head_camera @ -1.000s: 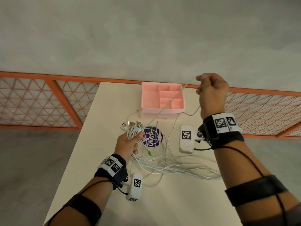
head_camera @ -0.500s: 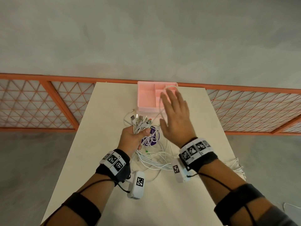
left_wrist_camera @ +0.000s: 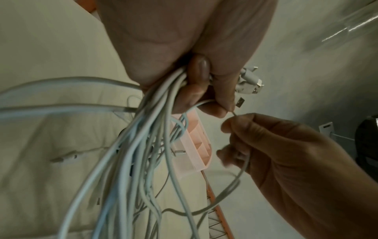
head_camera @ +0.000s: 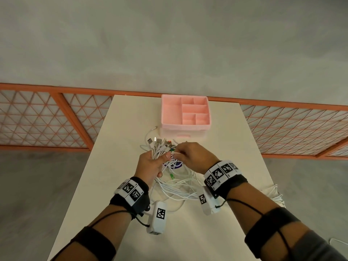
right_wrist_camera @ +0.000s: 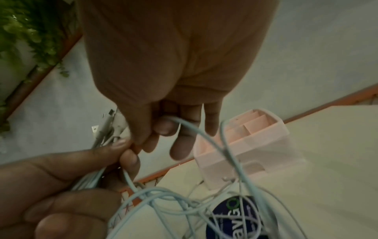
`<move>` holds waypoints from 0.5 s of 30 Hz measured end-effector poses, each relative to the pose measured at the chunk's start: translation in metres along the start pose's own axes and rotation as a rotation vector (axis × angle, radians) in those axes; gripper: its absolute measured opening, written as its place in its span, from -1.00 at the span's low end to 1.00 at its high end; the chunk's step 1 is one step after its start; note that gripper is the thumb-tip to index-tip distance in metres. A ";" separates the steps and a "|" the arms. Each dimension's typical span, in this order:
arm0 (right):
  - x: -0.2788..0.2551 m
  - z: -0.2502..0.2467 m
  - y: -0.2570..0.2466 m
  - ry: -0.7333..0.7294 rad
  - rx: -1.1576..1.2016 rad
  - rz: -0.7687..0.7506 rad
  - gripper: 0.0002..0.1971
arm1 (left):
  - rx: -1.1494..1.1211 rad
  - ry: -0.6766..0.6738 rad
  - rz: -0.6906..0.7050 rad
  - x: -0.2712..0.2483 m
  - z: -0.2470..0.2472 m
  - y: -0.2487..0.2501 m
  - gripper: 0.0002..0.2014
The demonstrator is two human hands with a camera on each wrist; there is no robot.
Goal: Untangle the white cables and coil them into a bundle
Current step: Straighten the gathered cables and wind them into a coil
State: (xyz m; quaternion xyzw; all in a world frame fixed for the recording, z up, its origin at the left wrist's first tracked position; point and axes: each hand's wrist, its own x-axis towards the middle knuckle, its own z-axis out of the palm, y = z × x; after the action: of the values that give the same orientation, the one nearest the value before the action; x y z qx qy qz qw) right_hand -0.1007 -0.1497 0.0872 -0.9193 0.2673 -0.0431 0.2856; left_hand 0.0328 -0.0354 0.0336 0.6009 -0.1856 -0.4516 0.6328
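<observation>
My left hand (head_camera: 157, 160) grips a bunch of white cables (head_camera: 157, 150) just below their plugs (head_camera: 160, 143), which fan out above the fist. The cables' loose lengths lie tangled on the table (head_camera: 177, 187) under both hands. Close to the left thumb, my right hand (head_camera: 178, 152) pinches one thin white strand (left_wrist_camera: 235, 115) between thumb and forefinger. In the right wrist view that strand (right_wrist_camera: 196, 131) loops out from under the right fingers (right_wrist_camera: 163, 129) down into the tangle. In the left wrist view the gripped cables (left_wrist_camera: 143, 145) hang down from the left fingers (left_wrist_camera: 197, 76).
A pink compartment organizer (head_camera: 185, 113) stands at the table's far side, just beyond the plugs. A dark purple round disc (head_camera: 177, 165) and a small green piece (head_camera: 171, 176) lie under the tangle. More white cable (head_camera: 276, 194) hangs over the table's right edge.
My right hand came down from a raised position at the far right, opened over the bundle, and now pinches a strand beside the left thumb. The left hand kept its grip.
</observation>
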 end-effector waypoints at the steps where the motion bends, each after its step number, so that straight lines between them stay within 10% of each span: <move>1: -0.001 0.001 0.000 0.011 0.040 0.002 -0.83 | -0.002 -0.011 0.003 -0.001 0.001 0.000 -0.98; 15: 0.004 -0.126 -0.003 0.965 0.675 0.159 -0.75 | 0.133 0.066 0.004 0.005 -0.021 -0.023 -0.92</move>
State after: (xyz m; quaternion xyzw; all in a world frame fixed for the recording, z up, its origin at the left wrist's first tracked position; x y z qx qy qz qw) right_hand -0.1252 -0.2131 0.1937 -0.6312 0.4067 -0.5171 0.4109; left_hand 0.0437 -0.0237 0.0068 0.6558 -0.1956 -0.4170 0.5981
